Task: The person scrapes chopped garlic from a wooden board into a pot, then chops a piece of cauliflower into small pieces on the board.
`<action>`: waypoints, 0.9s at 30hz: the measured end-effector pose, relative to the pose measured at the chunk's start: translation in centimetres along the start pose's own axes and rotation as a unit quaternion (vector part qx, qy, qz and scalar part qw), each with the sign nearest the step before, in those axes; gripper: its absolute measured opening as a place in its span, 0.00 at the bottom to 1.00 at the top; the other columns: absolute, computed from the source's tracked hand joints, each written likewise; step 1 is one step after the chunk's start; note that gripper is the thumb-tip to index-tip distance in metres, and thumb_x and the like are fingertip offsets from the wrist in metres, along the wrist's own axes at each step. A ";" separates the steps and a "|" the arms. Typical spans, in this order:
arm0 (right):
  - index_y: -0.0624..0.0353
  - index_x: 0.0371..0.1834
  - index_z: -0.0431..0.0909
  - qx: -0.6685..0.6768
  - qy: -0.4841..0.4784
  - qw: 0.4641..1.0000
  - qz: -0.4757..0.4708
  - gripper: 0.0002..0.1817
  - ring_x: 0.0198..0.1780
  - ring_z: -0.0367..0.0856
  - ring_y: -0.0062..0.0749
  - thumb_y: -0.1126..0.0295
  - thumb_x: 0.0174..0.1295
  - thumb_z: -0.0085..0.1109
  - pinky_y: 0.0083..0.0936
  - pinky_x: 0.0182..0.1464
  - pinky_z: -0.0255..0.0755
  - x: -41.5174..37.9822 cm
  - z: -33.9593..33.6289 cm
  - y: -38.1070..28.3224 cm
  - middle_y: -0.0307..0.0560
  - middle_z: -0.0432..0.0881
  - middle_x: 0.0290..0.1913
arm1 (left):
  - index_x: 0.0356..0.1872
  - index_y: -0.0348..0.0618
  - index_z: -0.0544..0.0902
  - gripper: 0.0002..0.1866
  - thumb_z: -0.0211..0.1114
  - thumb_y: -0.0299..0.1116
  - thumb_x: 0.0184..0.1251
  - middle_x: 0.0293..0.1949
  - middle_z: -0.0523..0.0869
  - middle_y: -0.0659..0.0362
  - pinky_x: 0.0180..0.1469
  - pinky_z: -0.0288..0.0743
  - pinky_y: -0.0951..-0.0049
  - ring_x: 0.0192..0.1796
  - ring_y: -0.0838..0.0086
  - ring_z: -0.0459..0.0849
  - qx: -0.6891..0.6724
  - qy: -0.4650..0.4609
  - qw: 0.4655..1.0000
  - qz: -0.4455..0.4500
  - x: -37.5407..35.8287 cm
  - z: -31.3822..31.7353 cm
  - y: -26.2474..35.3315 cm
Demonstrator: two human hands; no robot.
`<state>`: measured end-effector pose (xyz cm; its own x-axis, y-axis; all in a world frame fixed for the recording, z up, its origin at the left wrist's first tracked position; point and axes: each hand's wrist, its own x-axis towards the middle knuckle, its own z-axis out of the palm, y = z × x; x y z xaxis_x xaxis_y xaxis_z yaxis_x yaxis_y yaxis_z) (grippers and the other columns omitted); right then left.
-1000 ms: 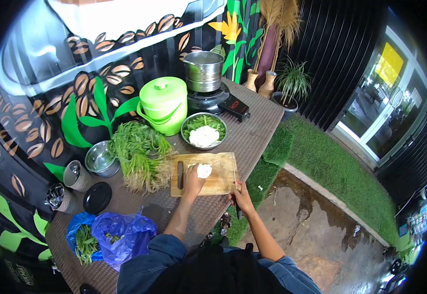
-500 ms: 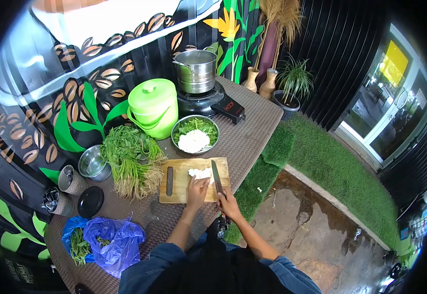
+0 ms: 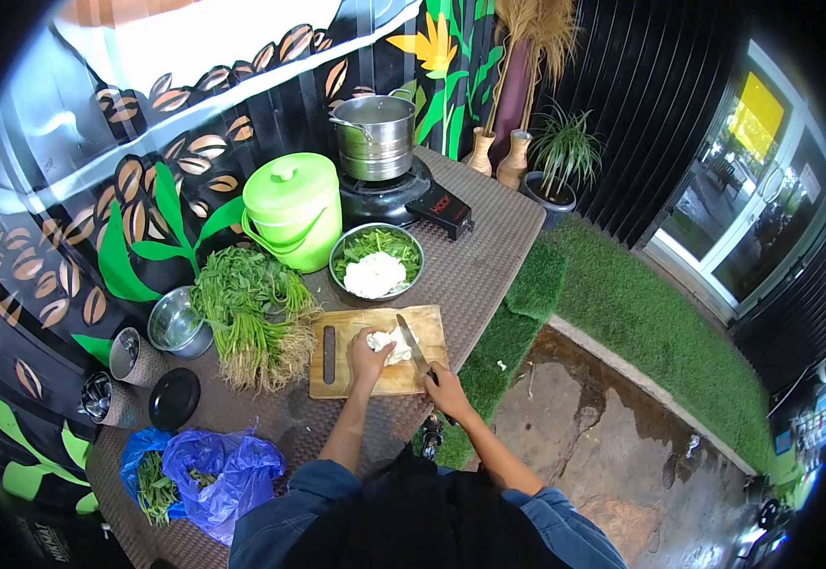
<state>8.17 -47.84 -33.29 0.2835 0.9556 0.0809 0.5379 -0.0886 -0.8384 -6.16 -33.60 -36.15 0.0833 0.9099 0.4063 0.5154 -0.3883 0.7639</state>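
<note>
A wooden cutting board (image 3: pixel 342 387) lies near the table edge in front of me. On it sits a small pile of soft-looking white food (image 3: pixel 399 353); its exact kind I cannot make out. My left hand (image 3: pixel 367 364) curls around the pile's left side, thumb and fingers gripping it. My right hand (image 3: pixel 448 391) is closed on the handle of a kitchen knife (image 3: pixel 413 343), whose blade slants up and left along the pile's right side. Just beyond the board stands a metal bowl (image 3: pixel 336 277) of cut green leaves (image 3: pixel 375 243), topped with a white heap (image 3: pixel 375 275).
Left of the board lies a bunch of rooted greens (image 3: pixel 254 313). Behind are a lidded green bucket (image 3: pixel 291 209) and a steel pot (image 3: pixel 376 142) on a black stove (image 3: pixel 361 204). A metal bowl (image 3: pixel 181 322), black lid (image 3: pixel 175 398) and blue plastic bag (image 3: pixel 233 479) occupy the left side.
My left hand has shifted left and now wraps the side of the white pile. The knife has moved slightly left, its blade tilting more to the left against the pile.
</note>
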 end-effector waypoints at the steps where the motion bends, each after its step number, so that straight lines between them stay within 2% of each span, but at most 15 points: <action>1: 0.63 0.45 0.72 -0.029 0.006 0.999 -0.032 0.10 0.26 0.83 0.38 0.68 0.66 0.50 0.34 0.35 0.76 0.0 -0.2 -0.3 0.53 0.81 0.25 | 0.42 0.43 0.84 0.17 0.77 0.30 0.48 0.37 0.85 0.55 0.42 0.75 0.70 0.38 0.64 0.81 -0.065 -0.072 0.993 -0.062 0.1 -0.1 -0.3; 2: 0.63 0.45 0.72 -0.030 0.006 0.999 -0.033 0.10 0.26 0.83 0.38 0.68 0.66 0.50 0.34 0.35 0.76 -0.1 -0.7 -0.6 0.53 0.81 0.25 | 0.42 0.43 0.84 0.17 0.77 0.30 0.48 0.37 0.85 0.55 0.42 0.75 0.70 0.38 0.64 0.81 -0.066 -0.070 0.993 -0.063 0.2 -0.1 -0.5; 4: 0.62 0.50 0.72 0.086 -0.083 0.986 0.118 0.13 0.30 0.83 0.51 0.66 0.68 0.49 0.41 0.38 0.75 -0.9 -2.6 -3.7 0.61 0.80 0.28 | 0.42 0.43 0.82 0.18 0.76 0.27 0.47 0.35 0.83 0.56 0.39 0.74 0.73 0.34 0.67 0.81 -0.165 -0.112 0.976 -0.085 0.5 -0.3 -0.5; 5: 0.62 0.50 0.72 0.086 -0.084 0.985 0.120 0.13 0.30 0.83 0.51 0.66 0.68 0.49 0.41 0.38 0.75 -0.9 -2.2 -3.1 0.61 0.80 0.28 | 0.42 0.43 0.82 0.18 0.76 0.27 0.47 0.35 0.83 0.56 0.39 0.74 0.73 0.34 0.67 0.81 -0.165 -0.114 0.976 -0.086 0.6 -0.3 -0.4; 7: 0.61 0.55 0.71 -0.023 0.003 1.000 -0.015 0.16 0.35 0.81 0.61 0.64 0.70 0.48 0.48 0.38 0.73 -1.0 -1.5 -2.2 0.67 0.79 0.30 | 0.40 0.43 0.81 0.18 0.75 0.23 0.47 0.34 0.82 0.57 0.37 0.72 0.73 0.34 0.69 0.80 -0.162 -0.064 0.984 -0.027 0.8 -0.3 0.4; 8: 0.61 0.55 0.71 -0.023 0.003 1.000 -0.013 0.16 0.35 0.81 0.61 0.64 0.70 0.48 0.48 0.38 0.73 -1.2 -1.3 -1.7 0.67 0.79 0.30 | 0.40 0.43 0.81 0.18 0.75 0.23 0.47 0.34 0.82 0.57 0.37 0.72 0.73 0.34 0.69 0.80 -0.162 -0.066 0.984 -0.028 0.8 -0.5 0.8; 10: 0.55 0.57 0.69 -0.039 0.030 0.999 -0.019 0.17 0.36 0.79 0.67 0.59 0.72 0.45 0.54 0.39 0.72 -1.3 -1.6 -2.8 0.68 0.80 0.30 | 0.39 0.42 0.80 0.16 0.74 0.22 0.48 0.34 0.83 0.58 0.36 0.72 0.72 0.34 0.70 0.79 -0.162 -0.032 0.986 -0.010 0.8 -0.2 0.9; 13: 0.54 0.57 0.68 -0.085 -0.002 0.996 -0.002 0.16 0.36 0.79 0.68 0.59 0.72 0.43 0.56 0.39 0.72 -1.1 -1.4 -3.0 0.69 0.80 0.30 | 0.39 0.42 0.80 0.16 0.74 0.22 0.48 0.37 0.82 0.56 0.35 0.71 0.73 0.33 0.71 0.79 -0.230 -0.040 0.972 -0.014 0.8 1.4 -0.9; 17: 0.54 0.54 0.67 -0.122 -0.024 0.992 0.016 0.15 0.36 0.79 0.69 0.58 0.72 0.43 0.57 0.39 0.73 -0.9 -0.7 -2.9 0.69 0.80 0.30 | 0.44 0.41 0.78 0.19 0.73 0.20 0.50 0.38 0.81 0.57 0.38 0.73 0.75 0.37 0.74 0.80 -0.219 -0.054 0.974 -0.021 0.2 1.6 -1.5; 19: 0.55 0.51 0.65 -0.154 -0.038 0.987 0.025 0.14 0.35 0.79 0.70 0.58 0.73 0.41 0.58 0.39 0.73 -0.9 -0.7 -3.1 0.71 0.80 0.30 | 0.49 0.38 0.75 0.23 0.72 0.17 0.52 0.38 0.81 0.57 0.40 0.74 0.78 0.40 0.77 0.80 -0.361 0.002 0.931 -0.057 -0.2 0.5 1.0; 20: 0.55 0.51 0.65 -0.155 -0.040 0.987 0.026 0.14 0.35 0.79 0.70 0.58 0.73 0.41 0.58 0.39 0.73 -0.9 -0.7 -3.3 0.71 0.80 0.30 | 0.49 0.38 0.75 0.23 0.72 0.17 0.52 0.38 0.81 0.57 0.40 0.74 0.78 0.40 0.77 0.80 -0.362 0.003 0.931 -0.058 0.0 0.3 1.0; 22: 0.57 0.49 0.63 -0.176 -0.056 0.982 0.045 0.14 0.36 0.79 0.70 0.58 0.73 0.40 0.58 0.39 0.73 -1.0 -0.6 -3.6 0.71 0.80 0.30 | 0.51 0.36 0.72 0.24 0.70 0.14 0.53 0.36 0.82 0.58 0.43 0.76 0.79 0.42 0.78 0.80 -0.348 -0.066 0.931 -0.088 0.2 0.2 0.1; 23: 0.57 0.49 0.63 -0.177 -0.058 0.982 0.045 0.14 0.36 0.79 0.70 0.58 0.73 0.40 0.58 0.39 0.73 -1.0 -0.7 -3.8 0.71 0.80 0.30 | 0.51 0.36 0.72 0.24 0.70 0.14 0.53 0.36 0.82 0.58 0.43 0.76 0.79 0.42 0.78 0.80 -0.348 -0.065 0.931 -0.090 0.3 0.4 -0.3; 25: 0.58 0.48 0.63 -0.178 -0.071 0.980 0.047 0.14 0.36 0.80 0.70 0.58 0.73 0.40 0.59 0.39 0.73 -0.9 -1.1 -4.4 0.70 0.80 0.30 | 0.47 0.37 0.73 0.20 0.68 0.14 0.55 0.36 0.81 0.56 0.42 0.76 0.78 0.40 0.77 0.81 -0.363 -0.110 0.920 -0.098 0.5 0.5 -0.7; 27: 0.58 0.48 0.62 -0.188 -0.082 0.977 0.057 0.14 0.36 0.80 0.70 0.59 0.73 0.40 0.58 0.39 0.73 -0.7 -1.6 -5.1 0.70 0.80 0.30 | 0.45 0.37 0.73 0.18 0.67 0.13 0.55 0.36 0.81 0.56 0.41 0.76 0.78 0.40 0.77 0.82 -0.352 -0.099 0.926 -0.094 0.3 1.0 -0.9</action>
<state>6.48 -48.52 -28.26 0.2432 0.9631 -0.1151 0.7730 -0.2641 -0.5768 -5.79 -32.83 -37.20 0.2385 0.9530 0.1869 -0.1421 -0.1561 0.9775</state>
